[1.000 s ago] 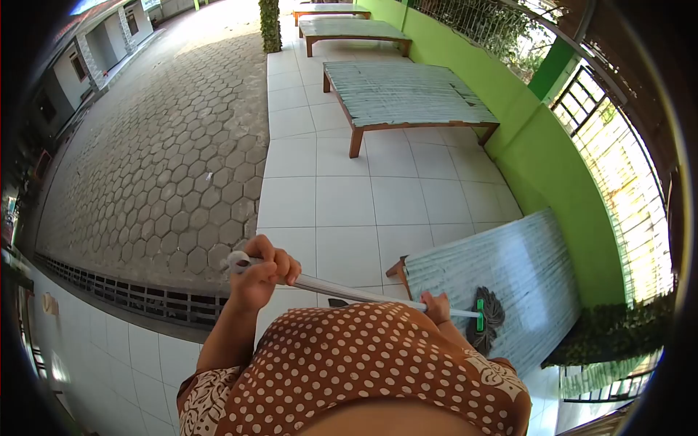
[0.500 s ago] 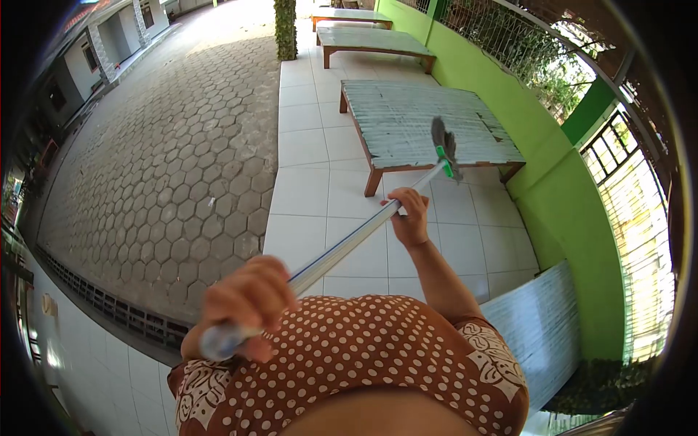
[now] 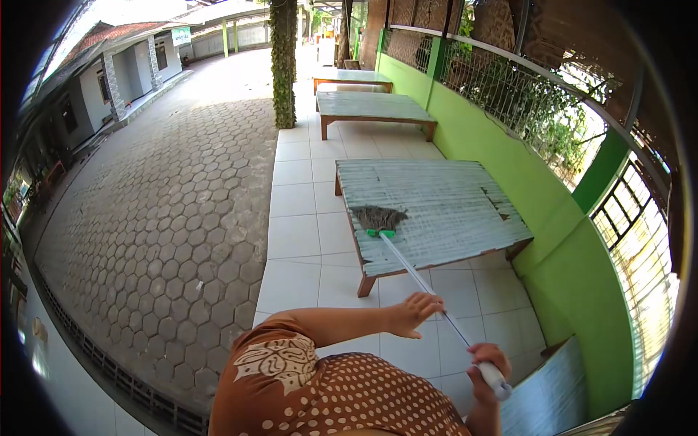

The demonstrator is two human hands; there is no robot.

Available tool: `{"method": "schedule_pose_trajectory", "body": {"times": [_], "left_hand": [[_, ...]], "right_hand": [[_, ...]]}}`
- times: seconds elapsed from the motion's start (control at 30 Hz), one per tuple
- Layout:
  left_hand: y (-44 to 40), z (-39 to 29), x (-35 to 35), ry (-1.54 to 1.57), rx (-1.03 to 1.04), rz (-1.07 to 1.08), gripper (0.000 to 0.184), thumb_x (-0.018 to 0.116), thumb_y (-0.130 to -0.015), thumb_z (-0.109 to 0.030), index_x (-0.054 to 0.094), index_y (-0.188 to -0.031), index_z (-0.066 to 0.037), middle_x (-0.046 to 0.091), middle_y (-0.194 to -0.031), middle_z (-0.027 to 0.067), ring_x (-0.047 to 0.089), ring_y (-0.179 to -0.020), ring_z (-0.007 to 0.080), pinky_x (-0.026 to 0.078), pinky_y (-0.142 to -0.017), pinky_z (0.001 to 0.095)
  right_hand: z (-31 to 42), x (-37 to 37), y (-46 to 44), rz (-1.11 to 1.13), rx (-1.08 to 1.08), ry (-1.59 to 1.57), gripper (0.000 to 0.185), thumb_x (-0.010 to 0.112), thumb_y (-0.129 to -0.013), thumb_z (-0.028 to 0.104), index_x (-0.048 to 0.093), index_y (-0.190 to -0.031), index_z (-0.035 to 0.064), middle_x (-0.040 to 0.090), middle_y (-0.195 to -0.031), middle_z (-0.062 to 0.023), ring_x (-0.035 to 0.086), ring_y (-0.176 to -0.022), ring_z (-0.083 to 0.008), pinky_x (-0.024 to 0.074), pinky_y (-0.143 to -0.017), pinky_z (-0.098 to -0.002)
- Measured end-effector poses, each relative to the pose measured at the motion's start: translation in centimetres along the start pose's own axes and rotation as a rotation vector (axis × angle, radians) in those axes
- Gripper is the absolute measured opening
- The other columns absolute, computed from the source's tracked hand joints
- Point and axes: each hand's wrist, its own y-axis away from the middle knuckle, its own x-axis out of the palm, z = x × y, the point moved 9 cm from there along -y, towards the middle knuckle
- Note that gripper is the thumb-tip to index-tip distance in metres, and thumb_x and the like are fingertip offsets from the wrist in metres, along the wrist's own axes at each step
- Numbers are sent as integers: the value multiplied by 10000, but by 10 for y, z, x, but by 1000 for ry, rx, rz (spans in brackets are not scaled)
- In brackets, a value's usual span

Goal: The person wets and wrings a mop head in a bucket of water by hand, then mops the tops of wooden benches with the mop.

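Observation:
A long-handled broom (image 3: pixel 404 264) with a green head block and fluffy dark grey bristles (image 3: pixel 379 216) lies across the near left part of a low slatted table (image 3: pixel 443 207). The bristles are fanned out against the tabletop. My right hand (image 3: pixel 488 369) is wrapped around the white grip at the handle's end, low on the right. Farther up the handle, the fingers of my left hand (image 3: pixel 416 314) bend over the shaft, with the thumb sticking out apart from it. My left forearm reaches across in front of my body.
Two more low tables (image 3: pixel 374 107) stand farther back along the green wall (image 3: pixel 480 142). A leafy pillar (image 3: pixel 283 69) rises at the tile edge. Hexagonal paving (image 3: pixel 160 240) spreads to the left. Another slatted surface (image 3: pixel 549 389) is at the lower right.
The broom head has come down from the air onto the table, moving left. My hands have traded places on the handle: the right now holds the end, the left the shaft. My view has tilted up.

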Motion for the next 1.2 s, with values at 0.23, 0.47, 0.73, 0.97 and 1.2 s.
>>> {"method": "schedule_pose_trajectory", "body": {"times": [0.23, 0.47, 0.73, 0.97, 1.2], "left_hand": [[-136, 44, 6, 191, 217, -230, 273, 669, -696, -168, 482, -873, -76, 527, -757, 73, 537, -727, 283, 436, -634, 389], [-164, 162, -53, 209, 293, -420, 216, 651, -726, -189, 472, -734, -69, 482, -590, 49, 499, -496, 269, 388, -450, 357], [-175, 515, -133, 7, -336, -449, 182, 644, -577, -102, 468, -623, -118, 528, -597, 43, 528, -623, 295, 416, -551, 373], [-192, 608, -109, -186, -387, -263, 252, 625, -555, -84, 384, -628, -95, 458, -528, 72, 483, -579, 322, 366, -546, 393], [-285, 404, -68, 24, -393, -408, 206, 637, -609, -122, 473, -732, -101, 527, -642, 60, 522, -671, 289, 397, -615, 388]], "right_hand": [[8, -125, -78, -389, -452, -453, 249, 679, -762, 260, 465, -721, 139, 517, -598, 44, 532, -546, -74, 357, -664, -300], [-75, -80, -189, -111, -549, -411, 229, 677, -749, 253, 486, -734, 128, 517, -613, 29, 547, -578, -121, 392, -720, -345], [-299, 82, -356, 158, -340, -219, 196, 586, -700, -14, 474, -809, 104, 540, -645, -10, 553, -557, -157, 373, -643, -339], [-403, 96, -366, 194, -191, -168, 122, 575, -665, -35, 517, -714, 61, 550, -606, -32, 536, -518, -163, 286, -612, -297], [-298, -110, -352, 11, -196, -262, 175, 583, -757, 193, 464, -668, 101, 458, -523, 11, 493, -456, -151, 348, -885, -429]]}}
